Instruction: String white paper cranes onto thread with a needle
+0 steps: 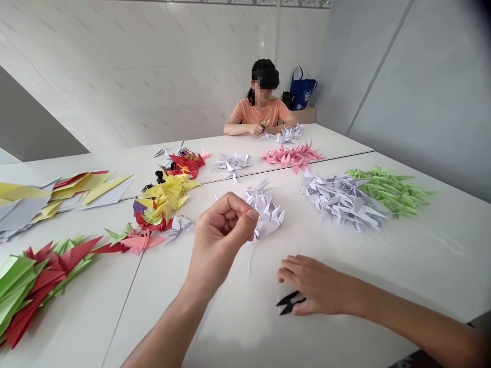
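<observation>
My left hand (pixel 226 235) is raised over the table, thumb and forefinger pinched together. From just below its fingertips a thin white thread (pixel 250 260) trails down. Behind the pinch lies a pile of white origami cranes (pixel 264 207), partly covered by the hand. Lower right, my right hand (pixel 310 286) hovers over black thread snips (pixel 288 302), its fingers and thumb apart on either side of them. Only the blades and part of the snips' body show; the rest is under the hand.
More folded paper lies around: white cranes (pixel 343 199), green ones (pixel 399 191), pink ones (pixel 293 155), yellow ones (pixel 169 194) and a red and green heap (pixel 38 281). Flat folded sheets (pixel 57 197) spread at left. Across the white table (pixel 184 312) sits another person (pixel 263 110).
</observation>
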A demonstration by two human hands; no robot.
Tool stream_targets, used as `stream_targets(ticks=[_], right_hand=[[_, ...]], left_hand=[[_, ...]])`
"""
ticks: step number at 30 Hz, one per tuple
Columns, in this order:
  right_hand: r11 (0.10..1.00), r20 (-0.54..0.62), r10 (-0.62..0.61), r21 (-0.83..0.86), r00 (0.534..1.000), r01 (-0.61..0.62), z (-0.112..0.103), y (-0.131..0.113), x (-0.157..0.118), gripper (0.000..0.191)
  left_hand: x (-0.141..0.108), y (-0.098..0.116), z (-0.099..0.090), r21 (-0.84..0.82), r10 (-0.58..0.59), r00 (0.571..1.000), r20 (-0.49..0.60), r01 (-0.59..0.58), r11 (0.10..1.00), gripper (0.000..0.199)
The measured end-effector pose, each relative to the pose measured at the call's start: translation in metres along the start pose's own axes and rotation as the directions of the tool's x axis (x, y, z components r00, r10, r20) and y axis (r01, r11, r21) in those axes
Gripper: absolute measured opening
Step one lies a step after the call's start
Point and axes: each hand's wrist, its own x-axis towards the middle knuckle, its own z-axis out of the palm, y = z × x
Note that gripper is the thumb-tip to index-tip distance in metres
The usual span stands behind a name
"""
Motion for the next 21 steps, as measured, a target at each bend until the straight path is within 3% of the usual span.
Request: stream_targets(ticks=[3, 5, 8, 11, 14, 17, 21], right_hand=[[0.997, -0.017, 0.074, -0.013, 0.997, -0.074, 0.030, 0.003, -0.008, 0.024], [0.995, -0.040, 0.105, 0.002, 0.994, -0.105, 0.033, 0.005, -0.012, 0.015], [0.968, -0.058, 0.154, 0.207, 0.986, -0.139, 0.018, 0.008, -0.016, 0.011], [0.835, -0.154, 0.265, 0.530, 0.952, -0.147, -0.012, 0.008, -0.016, 0.020], [0.660, -0.296, 0.329, 0.751, 0.897, 0.006, -0.044, -0.001, -0.006, 0.029], [0.475, -0.375, 0.278, 0.854, 0.884, 0.213, -0.071, -0.018, 0.009, 0.028], [0.440, -0.472, 0.213, 0.828, 0.856, 0.347, -0.093, -0.034, 0.025, 0.021]], left_hand=[[0.000, -0.001, 0.001, 0.008, 0.007, 1.000, 0.016, -0.007, 1.000, 0.022], [0.000, 0.001, 0.001, 0.014, 0.010, 1.000, 0.019, -0.010, 1.000, 0.023], [-0.001, 0.005, 0.004, 0.021, 0.005, 1.000, 0.003, -0.005, 1.000, 0.023], [-0.004, 0.006, 0.007, 0.019, 0.003, 0.998, -0.055, -0.002, 1.000, 0.022], [-0.006, 0.005, 0.006, 0.038, 0.023, 0.999, -0.032, -0.022, 0.999, 0.022], [-0.007, 0.003, 0.001, 0.070, 0.045, 0.999, 0.002, -0.045, 0.997, 0.022], [-0.008, 0.008, -0.002, 0.101, 0.066, 0.998, -0.004, -0.065, 0.993, 0.022]])
